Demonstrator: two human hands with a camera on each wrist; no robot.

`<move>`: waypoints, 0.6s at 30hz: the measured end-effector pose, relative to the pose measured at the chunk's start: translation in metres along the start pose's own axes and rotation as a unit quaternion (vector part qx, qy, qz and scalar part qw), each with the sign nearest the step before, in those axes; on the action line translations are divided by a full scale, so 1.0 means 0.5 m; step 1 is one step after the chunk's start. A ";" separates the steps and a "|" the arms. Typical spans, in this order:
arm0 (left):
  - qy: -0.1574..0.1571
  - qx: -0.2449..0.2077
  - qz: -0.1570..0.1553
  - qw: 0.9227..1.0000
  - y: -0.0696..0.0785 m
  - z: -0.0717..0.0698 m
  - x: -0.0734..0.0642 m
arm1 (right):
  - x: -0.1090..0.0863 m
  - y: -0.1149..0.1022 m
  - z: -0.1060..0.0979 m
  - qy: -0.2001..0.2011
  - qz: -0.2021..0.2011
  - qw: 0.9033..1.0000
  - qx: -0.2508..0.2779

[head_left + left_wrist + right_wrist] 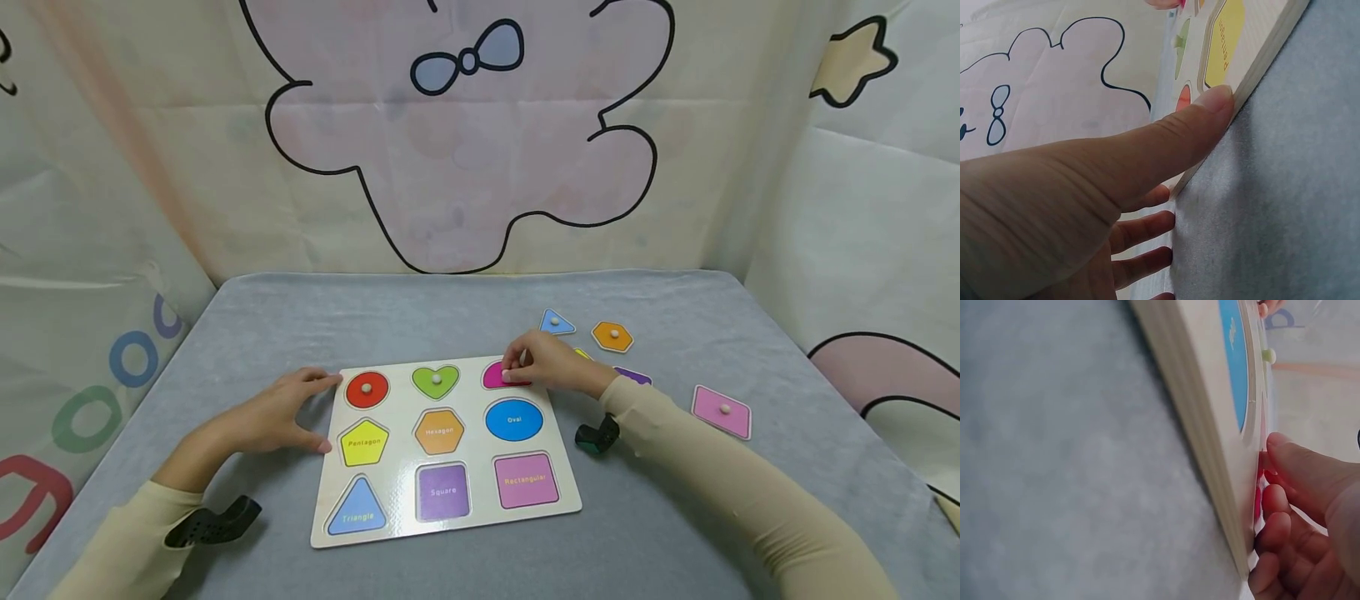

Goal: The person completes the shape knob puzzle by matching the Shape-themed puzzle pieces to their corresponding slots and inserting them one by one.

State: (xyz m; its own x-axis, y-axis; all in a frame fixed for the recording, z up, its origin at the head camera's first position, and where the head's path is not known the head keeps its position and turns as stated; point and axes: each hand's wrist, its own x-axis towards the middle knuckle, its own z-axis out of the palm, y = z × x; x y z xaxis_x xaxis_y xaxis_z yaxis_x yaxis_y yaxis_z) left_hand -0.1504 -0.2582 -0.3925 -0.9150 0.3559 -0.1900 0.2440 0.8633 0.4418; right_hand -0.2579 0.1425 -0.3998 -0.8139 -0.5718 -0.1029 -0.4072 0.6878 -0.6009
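A white wooden shape puzzle board (482, 492) lies on the cloth between both hands. My left hand (273, 412) touches its left side, fingers spread; in the left wrist view the thumb (1210, 103) presses on the edge by the yellow pentagon slot. At the board's top right, my right hand (551, 362) pinches a magenta puzzle piece (492, 377) with thumb and curled fingers. That piece lies at the top-right slot, partly covered by the fingers, and its knob is hidden. A knobbed red circle (367, 392) and green heart (429, 383) sit in the top row.
Loose knobbed pieces lie right of and behind the board: a blue triangle (551, 327), an orange hexagon (606, 340) and a pink rectangle (708, 408). A yellow piece (582, 353) and a purple piece (636, 377) are partly hidden by the right arm. Printed curtains surround the table.
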 end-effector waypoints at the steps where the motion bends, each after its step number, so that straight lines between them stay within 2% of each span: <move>1: 0.000 0.000 0.000 1.000 0.000 0.000 0.000 | 0.000 0.000 0.000 0.000 -0.002 1.000 0.002; 13: 0.004 0.007 0.001 1.000 0.000 0.003 0.000 | -0.011 0.008 -0.017 -0.024 -0.015 0.999 0.023; 18: 0.004 0.004 0.000 1.000 0.004 0.002 -0.001 | -0.031 0.015 -0.045 0.004 -0.029 0.999 0.024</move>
State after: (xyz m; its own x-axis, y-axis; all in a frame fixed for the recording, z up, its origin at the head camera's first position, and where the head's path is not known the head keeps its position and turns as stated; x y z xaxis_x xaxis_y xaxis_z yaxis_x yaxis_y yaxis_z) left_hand -0.1492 -0.2563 -0.3921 -0.9176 0.3525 -0.1836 0.2461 0.8667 0.4338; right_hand -0.2575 0.1668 -0.3850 -0.7929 -0.6064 -0.0606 -0.4334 0.6311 -0.6433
